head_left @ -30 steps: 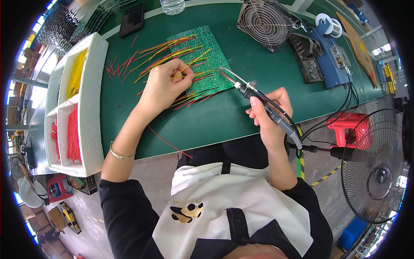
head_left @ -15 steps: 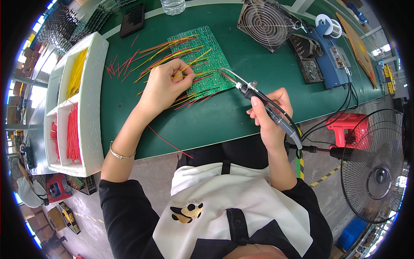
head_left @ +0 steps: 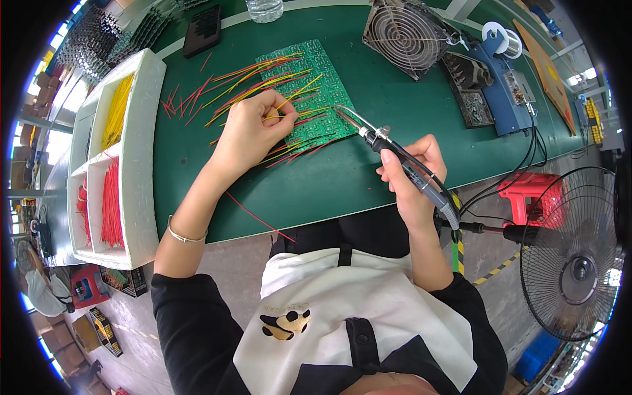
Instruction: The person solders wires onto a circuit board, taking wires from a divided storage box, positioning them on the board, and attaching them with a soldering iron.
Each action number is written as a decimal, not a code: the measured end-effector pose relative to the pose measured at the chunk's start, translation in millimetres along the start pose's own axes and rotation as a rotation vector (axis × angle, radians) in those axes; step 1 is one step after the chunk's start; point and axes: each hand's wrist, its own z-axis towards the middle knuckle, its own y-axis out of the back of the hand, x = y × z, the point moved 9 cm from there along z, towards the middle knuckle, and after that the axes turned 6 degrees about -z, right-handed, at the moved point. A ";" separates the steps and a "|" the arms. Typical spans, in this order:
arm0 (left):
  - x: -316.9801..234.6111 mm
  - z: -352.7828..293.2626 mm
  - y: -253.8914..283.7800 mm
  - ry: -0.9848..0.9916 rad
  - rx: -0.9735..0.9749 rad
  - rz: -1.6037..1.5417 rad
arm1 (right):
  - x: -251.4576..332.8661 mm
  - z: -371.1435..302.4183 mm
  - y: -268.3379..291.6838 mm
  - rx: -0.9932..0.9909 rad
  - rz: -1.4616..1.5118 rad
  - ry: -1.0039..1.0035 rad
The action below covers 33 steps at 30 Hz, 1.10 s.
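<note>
The widest thing is the green worktable (head_left: 316,194), which extends under and around both grips. To the left of the left grip stands the white compartment box (head_left: 149,131), with yellow and red wires inside it. Beyond the right grip, farther across the table, there is a square fan with a metal guard (head_left: 405,39). The soldering iron (head_left: 378,139) is held firmly in the right hand (head_left: 413,176), and its tip points left, to the board. The green circuit board panel (head_left: 331,79) lies between the two grips, partly under the left fingers. The left hand (head_left: 253,128) makes a narrow pinch on a thin yellow wire (head_left: 317,109), whose end is near the iron's tip. Compared with half a second ago, the iron's handle has shifted only very slightly; the left hand and the panel have kept their places.
</note>
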 end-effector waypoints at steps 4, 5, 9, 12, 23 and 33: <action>-3.1 -1.1 1.2 -0.002 -0.006 0.032 | 2.3 -0.3 0.9 -0.041 0.026 0.025; -2.6 -1.1 1.3 -0.002 -0.006 0.032 | 1.7 -0.6 2.0 -0.041 0.026 0.025; -4.1 -0.2 2.4 -0.010 -0.017 0.032 | 2.5 -1.7 12.4 -0.104 0.153 0.072; -4.0 -0.6 3.5 0.000 -0.025 0.043 | 4.0 -2.7 18.3 -0.165 0.180 0.088; -32.0 -6.1 21.5 -0.291 -0.105 0.238 | 5.3 8.9 48.2 -0.312 0.197 0.120; -69.5 -44.5 -37.6 -0.510 -0.009 0.524 | 2.8 6.8 44.0 -0.297 0.147 0.116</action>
